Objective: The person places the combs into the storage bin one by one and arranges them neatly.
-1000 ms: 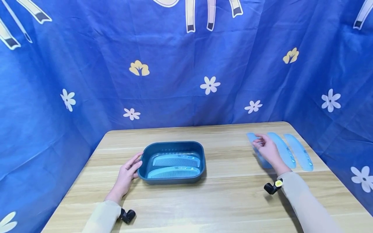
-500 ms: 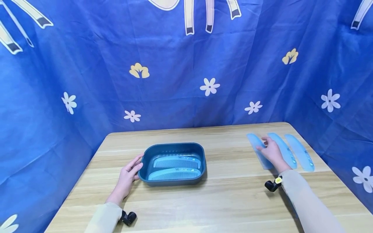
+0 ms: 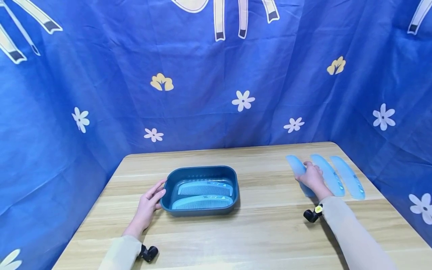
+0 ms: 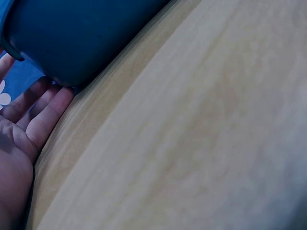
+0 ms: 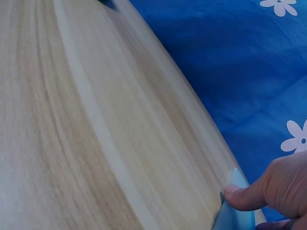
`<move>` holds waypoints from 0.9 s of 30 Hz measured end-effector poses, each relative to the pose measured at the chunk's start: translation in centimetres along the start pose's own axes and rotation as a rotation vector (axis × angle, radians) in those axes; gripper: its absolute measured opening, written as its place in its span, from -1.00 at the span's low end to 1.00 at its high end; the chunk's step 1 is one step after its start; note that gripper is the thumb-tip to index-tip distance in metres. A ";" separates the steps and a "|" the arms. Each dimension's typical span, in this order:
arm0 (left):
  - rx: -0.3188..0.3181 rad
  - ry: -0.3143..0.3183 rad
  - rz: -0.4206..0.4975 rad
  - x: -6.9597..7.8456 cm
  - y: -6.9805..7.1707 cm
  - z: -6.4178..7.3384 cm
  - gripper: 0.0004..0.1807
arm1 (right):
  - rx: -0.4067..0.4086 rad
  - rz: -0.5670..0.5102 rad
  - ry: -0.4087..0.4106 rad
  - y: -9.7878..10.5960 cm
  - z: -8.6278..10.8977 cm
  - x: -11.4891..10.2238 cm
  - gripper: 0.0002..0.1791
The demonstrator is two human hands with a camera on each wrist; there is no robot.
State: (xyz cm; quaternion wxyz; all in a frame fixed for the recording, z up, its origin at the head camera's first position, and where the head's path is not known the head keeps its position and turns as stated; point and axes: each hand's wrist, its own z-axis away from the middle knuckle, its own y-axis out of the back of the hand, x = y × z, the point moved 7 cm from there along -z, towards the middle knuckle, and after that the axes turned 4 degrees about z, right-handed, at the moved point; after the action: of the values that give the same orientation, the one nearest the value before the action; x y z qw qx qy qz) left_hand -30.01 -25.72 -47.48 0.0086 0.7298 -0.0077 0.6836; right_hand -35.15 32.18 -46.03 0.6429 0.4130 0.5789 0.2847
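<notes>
A dark teal rectangular basin stands left of centre, with two light-blue combs lying inside, an upper comb and a lower comb. At its left end my left hand rests, its thumb and index finger by the rim and its lower fingers straight against the base, as the left wrist view shows. My right hand pinches the leftmost of three translucent blue combs at the right, the comb still lying on the table in this view; in the right wrist view my thumb presses on its face.
Beside the pinched comb lie a middle comb and a right comb, near the right edge of the wooden table. Blue patterned cloth hangs around the back and sides.
My right hand has lowered onto the leftmost comb, and its fingers have gone from spread above it to pinching it. The left hand has stayed by the basin.
</notes>
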 end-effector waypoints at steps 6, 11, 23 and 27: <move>-0.002 -0.023 0.004 0.6 0.0 -0.3 -0.45 | -0.003 0.005 -0.003 0.0 -0.1 0.0 -0.11; -0.010 -0.022 0.010 0.7 -0.2 -0.2 -0.44 | -0.032 -0.018 -0.024 0.1 -0.3 0.3 -0.03; 0.003 -0.007 0.006 0.1 -0.2 0.2 -0.45 | -0.139 -0.169 -0.019 -0.2 -0.5 0.6 -0.07; 0.002 -0.006 0.004 0.0 0.0 0.0 -0.45 | -0.162 -0.212 -0.033 -0.2 -0.4 0.5 -0.11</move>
State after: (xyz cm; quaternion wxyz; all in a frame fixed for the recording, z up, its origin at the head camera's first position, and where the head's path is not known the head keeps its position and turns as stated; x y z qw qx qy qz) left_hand -29.96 -25.71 -47.44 0.0066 0.7319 -0.0086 0.6813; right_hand -35.53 32.57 -46.43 0.7100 0.3009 0.5838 0.2540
